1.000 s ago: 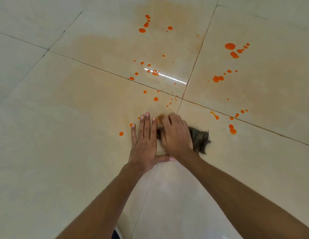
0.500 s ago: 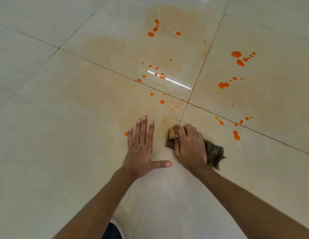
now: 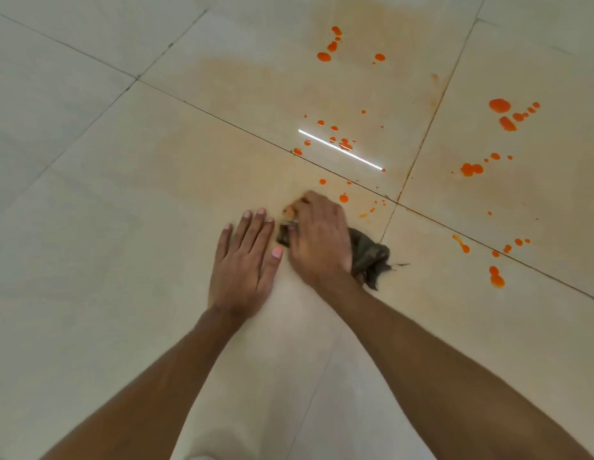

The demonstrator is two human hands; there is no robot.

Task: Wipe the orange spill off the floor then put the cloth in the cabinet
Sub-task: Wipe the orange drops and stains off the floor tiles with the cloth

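Note:
A dark, crumpled cloth (image 3: 370, 257) lies on the cream tiled floor under my right hand (image 3: 318, 240), which presses down and grips it. My left hand (image 3: 247, 260) rests flat on the tile just left of it, fingers spread, holding nothing. Orange spill drops (image 3: 343, 142) are scattered beyond and to the right of the cloth, with bigger blobs at the far right (image 3: 499, 106) and near right (image 3: 496, 277). A pale orange smear (image 3: 272, 94) covers the tiles ahead. No cabinet is in view.
Glossy cream floor tiles (image 3: 89, 227) with dark grout lines fill the whole view. A bright light reflection (image 3: 342, 151) streaks across the drops in the middle.
My right hand has pushed the cloth forward and left, up next to my left hand's fingertips. The drop by my left fingers is gone. The left hand stays planted, thumb drawn in.

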